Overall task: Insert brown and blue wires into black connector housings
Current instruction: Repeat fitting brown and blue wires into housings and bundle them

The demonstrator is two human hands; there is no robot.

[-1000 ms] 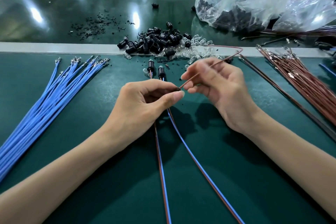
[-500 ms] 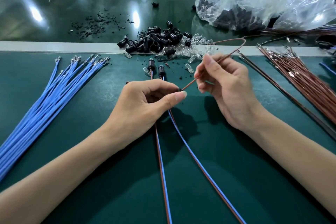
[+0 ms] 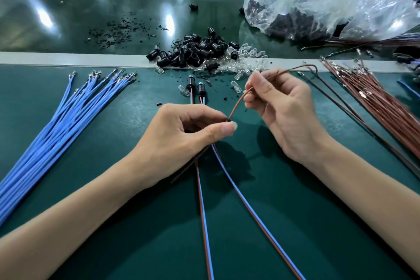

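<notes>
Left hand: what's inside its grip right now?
A brown wire, pinched by the right hand, runs into a small black tip showing beside the thumb of the left hand. The rest of that black part is hidden inside the grip.

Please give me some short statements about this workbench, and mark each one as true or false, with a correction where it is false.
1. The right hand pinches a thin brown wire. True.
2. The bundle of loose blue wires lies to the right of both hands. False: it lies on the left; the bundle of brown wires is on the right.
3. The left hand lies flat and open. False: its fingers curl round a small black connector housing.
4. A pile of black plastic housings lies beyond the hands. True.
</notes>
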